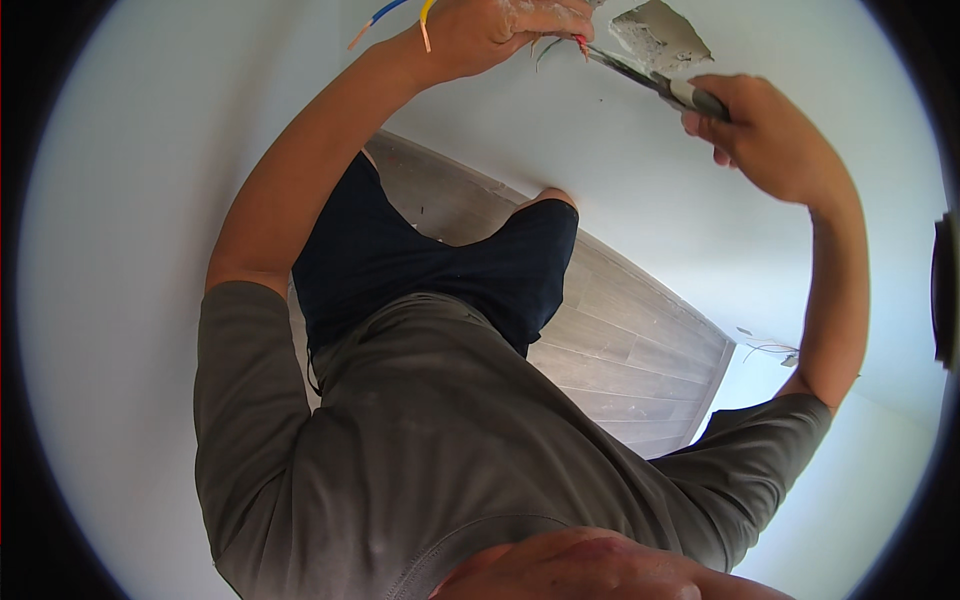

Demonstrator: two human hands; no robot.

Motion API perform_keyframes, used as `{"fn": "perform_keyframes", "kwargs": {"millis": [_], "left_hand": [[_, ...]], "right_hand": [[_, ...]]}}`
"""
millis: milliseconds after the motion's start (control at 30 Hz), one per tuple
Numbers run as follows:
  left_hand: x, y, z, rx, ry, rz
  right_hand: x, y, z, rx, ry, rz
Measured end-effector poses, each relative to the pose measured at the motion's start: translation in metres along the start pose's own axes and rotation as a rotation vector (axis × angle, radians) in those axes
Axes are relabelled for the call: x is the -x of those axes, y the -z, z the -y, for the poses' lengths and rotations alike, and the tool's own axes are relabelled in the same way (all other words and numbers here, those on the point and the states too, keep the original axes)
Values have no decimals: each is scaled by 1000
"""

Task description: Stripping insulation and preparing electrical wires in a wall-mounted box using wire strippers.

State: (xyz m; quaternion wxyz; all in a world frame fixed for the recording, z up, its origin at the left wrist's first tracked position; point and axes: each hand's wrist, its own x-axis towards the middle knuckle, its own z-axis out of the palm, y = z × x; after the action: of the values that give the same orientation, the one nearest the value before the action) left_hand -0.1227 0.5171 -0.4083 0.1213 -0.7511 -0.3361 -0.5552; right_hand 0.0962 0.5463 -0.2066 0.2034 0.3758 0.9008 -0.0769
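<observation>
At the top of the view, my left hand [520, 25], dusted with white powder, pinches a red wire [582, 44] whose bare copper end shows below the fingertips. My right hand [770, 135] is closed round the handles of a pair of long-nose pliers [684, 95] with grey and black grips. The slim dark jaws reach toward the red wire's end; whether they grip it is too small to tell. By my left wrist stick out a blue wire [380, 14] and a yellow wire [425, 22], both with stripped copper ends. Thin dark strands hang beside the red wire.
A rough-edged hole [660, 35] opens in the white wall [640, 150] just above the pliers. Wood-plank floor [620, 350] lies below, along the wall's foot. Farther right, loose wires [770, 349] come out low on a wall. A dark object [943, 290] stands at the right rim.
</observation>
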Motion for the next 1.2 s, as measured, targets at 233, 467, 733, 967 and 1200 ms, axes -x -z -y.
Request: {"fn": "perform_keyframes", "kwargs": {"millis": [233,467,733,967,1200], "left_hand": [[0,1,2,13,2,39],[1,-6,8,86,-6,5],[7,-14,9,185,37,-101],[6,-12,0,214,120,-14],[7,-3,-1,156,178,55]], "right_hand": [[-18,20,33,503,16,26],[-23,33,48,458,-128,105],[-16,-48,-15,-703,-159,179],[-35,-189,1,-1838,185,173],[-28,-168,6,-1524,230,-43]]}}
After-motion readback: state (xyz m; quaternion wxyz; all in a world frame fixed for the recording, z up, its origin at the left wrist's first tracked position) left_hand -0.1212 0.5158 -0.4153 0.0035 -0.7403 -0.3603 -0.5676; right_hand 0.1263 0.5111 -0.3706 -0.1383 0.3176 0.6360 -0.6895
